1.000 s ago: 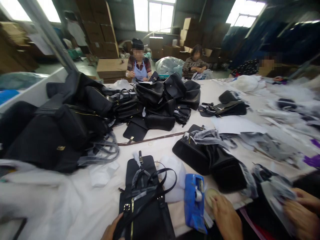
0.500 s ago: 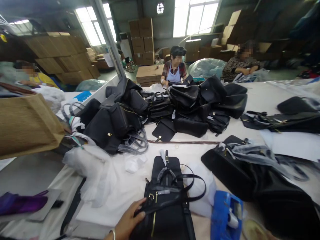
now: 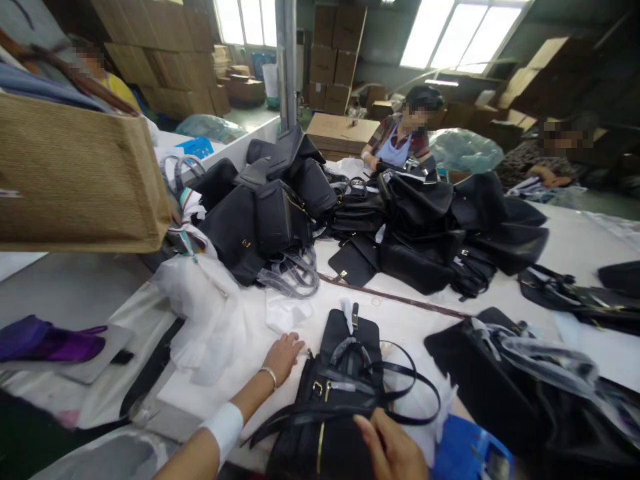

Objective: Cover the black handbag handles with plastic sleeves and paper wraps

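A black backpack (image 3: 345,390) lies on the white table in front of me, its flap pointing away, with gold zips, a buckle and thin looped handles. My left hand (image 3: 284,359) reaches past its left side, fingers stretched over the white table, holding nothing. A crumpled piece of white tissue (image 3: 285,310) lies just beyond those fingertips. On the bag's lower right, my right hand (image 3: 395,447) has its fingers bent down against it and its thumb near the strap; its fingertips are partly hidden. A blue tape dispenser (image 3: 470,450) stands to the right of this hand.
Black bags (image 3: 415,220) are heaped across the table, and more black bags (image 3: 530,393) lie at right. White wrapping (image 3: 205,327) and a brown burlap bag (image 3: 85,173) are at left. Co-workers (image 3: 397,140) sit beyond the heap.
My left hand has left the backpack and moved forward over the table. My right hand has come onto the bag from the lower right. The view has turned left.
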`<state>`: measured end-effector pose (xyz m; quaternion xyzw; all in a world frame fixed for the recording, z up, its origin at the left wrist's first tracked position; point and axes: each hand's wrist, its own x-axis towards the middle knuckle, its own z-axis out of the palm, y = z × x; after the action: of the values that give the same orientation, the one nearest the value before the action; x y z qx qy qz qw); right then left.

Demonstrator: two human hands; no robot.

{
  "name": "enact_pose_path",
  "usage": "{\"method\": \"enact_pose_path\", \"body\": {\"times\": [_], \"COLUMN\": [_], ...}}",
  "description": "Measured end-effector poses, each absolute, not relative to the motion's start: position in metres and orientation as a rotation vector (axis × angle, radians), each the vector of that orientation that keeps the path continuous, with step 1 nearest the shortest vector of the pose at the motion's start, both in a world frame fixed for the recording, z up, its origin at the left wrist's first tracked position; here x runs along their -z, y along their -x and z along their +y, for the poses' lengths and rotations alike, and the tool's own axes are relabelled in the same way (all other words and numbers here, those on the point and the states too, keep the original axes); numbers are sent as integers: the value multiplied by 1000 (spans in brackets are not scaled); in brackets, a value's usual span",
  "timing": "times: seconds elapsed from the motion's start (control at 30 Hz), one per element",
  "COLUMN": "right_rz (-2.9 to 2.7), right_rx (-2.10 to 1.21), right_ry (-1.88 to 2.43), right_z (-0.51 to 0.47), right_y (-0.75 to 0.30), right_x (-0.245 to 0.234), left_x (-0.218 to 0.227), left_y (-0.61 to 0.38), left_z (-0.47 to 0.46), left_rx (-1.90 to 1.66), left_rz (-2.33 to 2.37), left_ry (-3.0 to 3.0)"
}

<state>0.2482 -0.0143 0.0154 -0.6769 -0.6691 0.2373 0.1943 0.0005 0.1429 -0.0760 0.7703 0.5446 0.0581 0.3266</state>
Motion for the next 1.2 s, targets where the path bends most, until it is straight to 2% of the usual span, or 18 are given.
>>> {"method": "enact_pose_path", "body": {"times": [0.1,0.27,0.4,0.53,0.73,1.07,1.2], "right_rz": [-1931,-1799,-1733,-1743,-1698,-1574,-1449], "right_rx": [-780,-970,-1096,-1180,-1188,-1205,-1152], "right_ry": [1776,1821,1841,1750,1759,1872,1844], "right_z": [12,35,44,41,29,48,76], "right_y": [-203,-191,-187,-174,-180,-169,-141], "right_x": [-13,5,18,28,35,20,33], "left_x": [84,76,71,88,105,83,78], "left_y": [12,39,25,1,16,98,101], "left_z": [159,157,150,162,174,146,141], "left_rx": [-79,-69,-129,-105,-154,-422,-507], "left_rz": [1469,1526,1413,1298,1351,1494,1462], "left_ry": [-2046,-2060,-2110,-2098,-1944,-1571,-1505]}}
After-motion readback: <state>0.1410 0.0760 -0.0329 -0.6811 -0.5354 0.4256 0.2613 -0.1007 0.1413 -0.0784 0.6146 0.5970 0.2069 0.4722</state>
